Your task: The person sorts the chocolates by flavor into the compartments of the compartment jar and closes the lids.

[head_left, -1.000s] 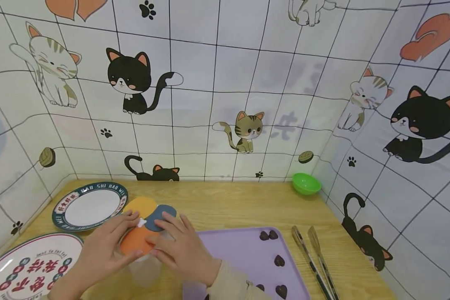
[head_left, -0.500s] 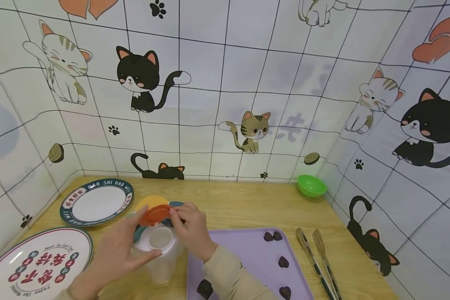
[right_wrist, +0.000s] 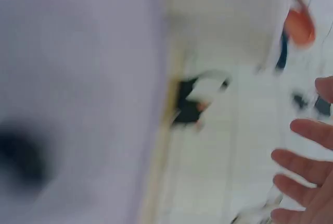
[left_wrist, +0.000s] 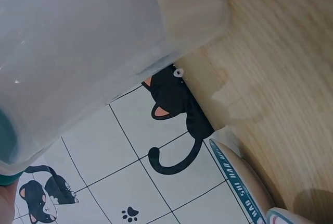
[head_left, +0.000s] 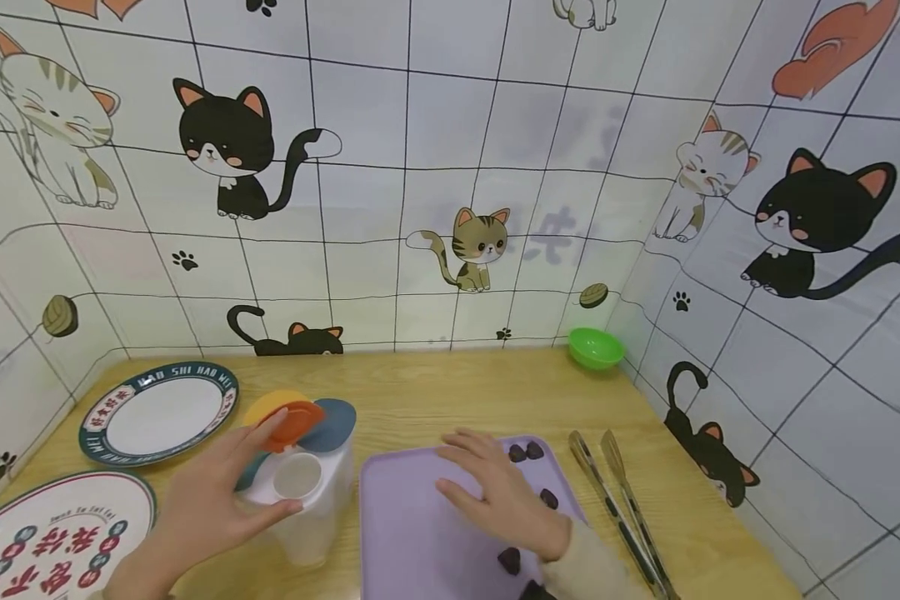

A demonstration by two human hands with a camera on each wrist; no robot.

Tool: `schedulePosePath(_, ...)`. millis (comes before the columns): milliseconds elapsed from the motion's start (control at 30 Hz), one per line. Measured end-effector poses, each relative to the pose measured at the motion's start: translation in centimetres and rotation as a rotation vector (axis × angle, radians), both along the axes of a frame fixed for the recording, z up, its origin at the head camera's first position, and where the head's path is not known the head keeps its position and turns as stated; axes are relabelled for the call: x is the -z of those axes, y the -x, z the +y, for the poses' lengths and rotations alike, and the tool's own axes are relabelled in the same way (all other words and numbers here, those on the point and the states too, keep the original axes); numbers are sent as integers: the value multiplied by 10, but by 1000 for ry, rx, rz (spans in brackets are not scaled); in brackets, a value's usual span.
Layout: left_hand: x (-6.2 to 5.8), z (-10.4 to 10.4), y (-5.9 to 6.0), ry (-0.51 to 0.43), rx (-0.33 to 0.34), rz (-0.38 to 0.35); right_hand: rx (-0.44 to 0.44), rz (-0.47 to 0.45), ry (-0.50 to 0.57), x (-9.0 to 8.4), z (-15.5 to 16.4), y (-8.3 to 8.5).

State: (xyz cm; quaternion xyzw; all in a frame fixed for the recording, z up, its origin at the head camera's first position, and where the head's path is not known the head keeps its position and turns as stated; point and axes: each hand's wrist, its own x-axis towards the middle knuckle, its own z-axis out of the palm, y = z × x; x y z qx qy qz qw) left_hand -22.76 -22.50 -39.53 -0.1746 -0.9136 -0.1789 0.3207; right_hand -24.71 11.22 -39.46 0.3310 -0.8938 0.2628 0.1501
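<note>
Person, two bare hands, no gloves, rings or watch visible. Left hand (head_left: 202,500): bare to the wrist, no sleeve showing in the head view. Right hand (head_left: 506,496): wrist covered by a long, pale beige fabric sleeve (head_left: 596,567), plain, soft-looking, cuff reaching the wrist. Fingernails short, unpainted.
</note>
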Motion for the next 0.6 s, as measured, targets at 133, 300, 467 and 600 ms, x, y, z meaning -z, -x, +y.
schedulePosePath(133,-1,0,0,-51,17,-32,351,-39,-39,26,92,0)
schedulePosePath(300,-4,-5,-4,-48,25,-9,662,-277,-182,44,170,-6)
schedulePosePath(467,-3,-3,-1,-35,43,40,696,-521,-193,50,195,-18)
schedulePosePath(600,-2,0,2,-37,50,42,699,-519,-161,51,197,-24)
